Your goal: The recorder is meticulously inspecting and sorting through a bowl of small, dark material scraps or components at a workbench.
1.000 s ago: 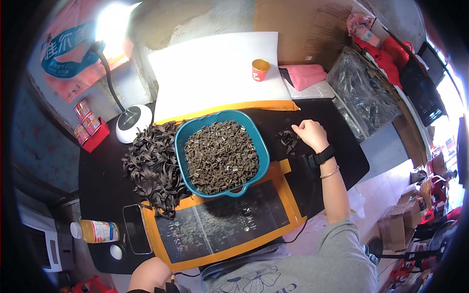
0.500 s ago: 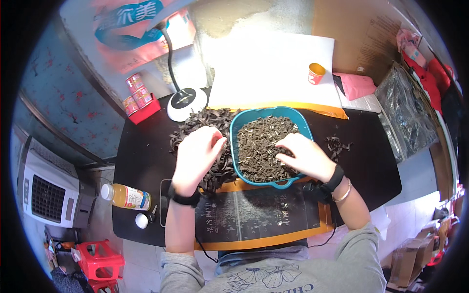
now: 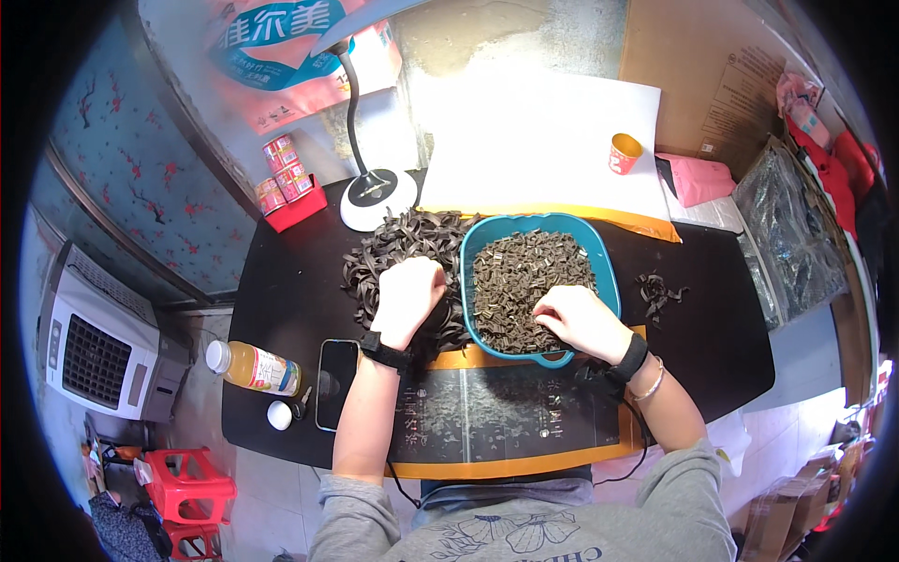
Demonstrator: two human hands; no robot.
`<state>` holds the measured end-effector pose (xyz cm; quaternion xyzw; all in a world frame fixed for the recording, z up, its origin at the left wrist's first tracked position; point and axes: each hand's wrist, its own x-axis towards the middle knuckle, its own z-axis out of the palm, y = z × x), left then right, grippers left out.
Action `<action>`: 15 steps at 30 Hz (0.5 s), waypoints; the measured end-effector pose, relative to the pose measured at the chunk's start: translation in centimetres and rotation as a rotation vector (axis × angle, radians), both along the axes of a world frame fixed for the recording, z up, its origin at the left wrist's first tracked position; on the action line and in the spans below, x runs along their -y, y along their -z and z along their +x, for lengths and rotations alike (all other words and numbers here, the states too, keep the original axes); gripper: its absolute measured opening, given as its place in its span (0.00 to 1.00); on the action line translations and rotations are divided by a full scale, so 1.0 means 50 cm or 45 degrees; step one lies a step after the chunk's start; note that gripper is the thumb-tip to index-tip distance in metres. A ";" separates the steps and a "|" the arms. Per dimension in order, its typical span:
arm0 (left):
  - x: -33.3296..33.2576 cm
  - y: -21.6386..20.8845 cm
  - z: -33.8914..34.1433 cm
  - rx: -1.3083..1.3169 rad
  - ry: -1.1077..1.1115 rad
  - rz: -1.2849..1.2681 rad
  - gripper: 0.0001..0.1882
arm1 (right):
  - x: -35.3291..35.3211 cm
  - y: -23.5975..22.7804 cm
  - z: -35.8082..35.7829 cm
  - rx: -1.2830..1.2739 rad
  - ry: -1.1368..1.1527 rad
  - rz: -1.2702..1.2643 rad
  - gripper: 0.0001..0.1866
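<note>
My left hand (image 3: 409,295) rests over a heap of dark, curled flat strips (image 3: 412,232), its fingers bent inward. Whatever they grip is hidden behind the hand. To the right stands a teal plastic basin (image 3: 613,281), filled with small dark brown pieces (image 3: 520,276), some with shiny edges. My right hand (image 3: 582,318) is over the basin's right side, thumb and fingertips pinched together at the pieces. Anything between those fingertips is too small to make out. Both wrists wear black bands.
A dark printed mat (image 3: 496,440) with orange edges lies nearest me. At left are a phone (image 3: 337,384), a juice bottle (image 3: 257,367) and a white cap (image 3: 279,415). Behind stand a desk lamp (image 3: 377,199) and paper cup (image 3: 624,155). Some loose strips (image 3: 659,295) lie right.
The whole view has shifted slightly. My left hand has come a little nearer me over the heap, its fingers curling in. My right fingers, apart before, are now pinched together.
</note>
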<state>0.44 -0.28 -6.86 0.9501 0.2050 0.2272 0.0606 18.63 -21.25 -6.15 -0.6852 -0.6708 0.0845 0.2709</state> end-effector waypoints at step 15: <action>0.144 -0.244 -0.015 0.876 0.669 -1.393 0.07 | 0.047 -0.238 -0.089 -1.246 -0.098 0.377 0.06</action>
